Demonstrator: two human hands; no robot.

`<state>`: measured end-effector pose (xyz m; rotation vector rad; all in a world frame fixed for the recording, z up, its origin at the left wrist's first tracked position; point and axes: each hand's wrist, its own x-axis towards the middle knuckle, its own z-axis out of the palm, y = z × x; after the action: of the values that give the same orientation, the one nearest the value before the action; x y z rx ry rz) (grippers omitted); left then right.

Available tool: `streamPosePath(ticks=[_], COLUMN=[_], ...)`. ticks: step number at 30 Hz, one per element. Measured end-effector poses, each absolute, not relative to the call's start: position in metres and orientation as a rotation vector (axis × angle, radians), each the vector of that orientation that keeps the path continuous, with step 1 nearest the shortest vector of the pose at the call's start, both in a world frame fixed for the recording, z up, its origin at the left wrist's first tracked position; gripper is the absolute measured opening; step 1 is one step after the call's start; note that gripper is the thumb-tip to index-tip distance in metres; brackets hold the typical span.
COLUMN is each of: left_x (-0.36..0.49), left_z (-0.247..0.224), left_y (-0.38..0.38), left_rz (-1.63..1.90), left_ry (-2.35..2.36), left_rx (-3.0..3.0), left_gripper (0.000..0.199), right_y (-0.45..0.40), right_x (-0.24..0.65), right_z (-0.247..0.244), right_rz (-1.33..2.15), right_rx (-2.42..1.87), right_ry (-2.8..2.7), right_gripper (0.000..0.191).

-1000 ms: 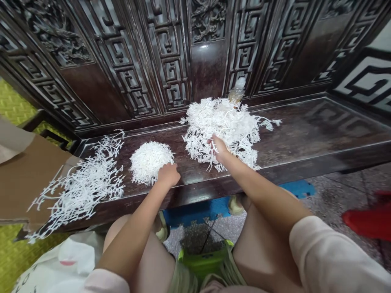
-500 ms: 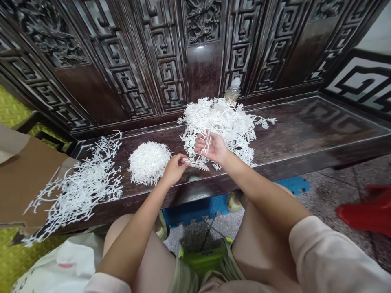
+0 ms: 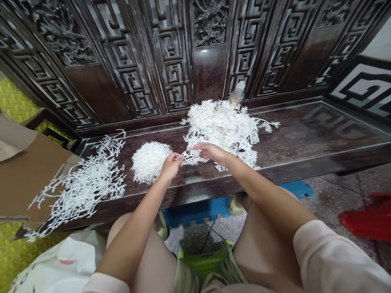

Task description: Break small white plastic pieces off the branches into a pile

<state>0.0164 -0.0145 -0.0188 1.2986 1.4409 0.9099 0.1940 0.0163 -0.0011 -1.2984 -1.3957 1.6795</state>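
The left hand point(image 3: 171, 167) is closed, its fingers curled and its thumb and forefinger pinching one end of a white sprig point(image 3: 190, 156). The right hand point(image 3: 210, 151) reaches across with fingers extended and pressed together, their tips at the sprig's other end. Whether it grips there cannot be confirmed, as its thumb is hidden. The sprig sits between the two hands, over the dark wooden bench seat point(image 3: 308, 130) and at the near edge of a large loose pile point(image 3: 222, 130) of like white branching pieces.

Judged from the hands, the step in hand is parting this one sprig from the pile. Its fine side branches look apt to catch, so the moment calls for a slow, even hold.

A tight round clump point(image 3: 149, 162) of white pieces lies just beside the left hand, and a flatter spread point(image 3: 88, 183) lies further left, its ends running onto a sheet of cardboard point(image 3: 30, 175). A plastic bottle point(image 3: 237, 92) stands behind the large pile, against the carved bench back point(image 3: 210, 69).
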Motion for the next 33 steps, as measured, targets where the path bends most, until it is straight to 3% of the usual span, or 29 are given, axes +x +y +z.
streamPosePath(ticks=[5,11,15,26,33], left_x=[0.019,0.019,0.021,0.029,0.030], left_z=[-0.015,-0.010,-0.016,-0.007,-0.008], left_y=[-0.018,-0.016,-0.015,-0.023,-0.025], left_rz=[0.905,0.666,0.614,0.612,0.756], left_ry=[1.439,1.037,1.024,0.880,0.938], left_rx=[1.376,0.809,0.697,0.801,0.982], left_gripper=[0.023,0.038,0.030,0.030,0.038], right_y=[0.014,0.017,0.017,0.009,0.011], right_x=[0.192,0.196,0.194,0.187,0.189], right_z=[-0.009,-0.013,-0.009,-0.002,-0.001], right_rz=[1.525,1.454,1.410,1.446,1.269], right_rx=[-1.333,-1.117,-1.050,-1.124,-1.255], right_ry=[-1.660,-1.827,-1.913,-1.851,-1.907], right_gripper=[0.030,0.028,0.031,0.032,0.042])
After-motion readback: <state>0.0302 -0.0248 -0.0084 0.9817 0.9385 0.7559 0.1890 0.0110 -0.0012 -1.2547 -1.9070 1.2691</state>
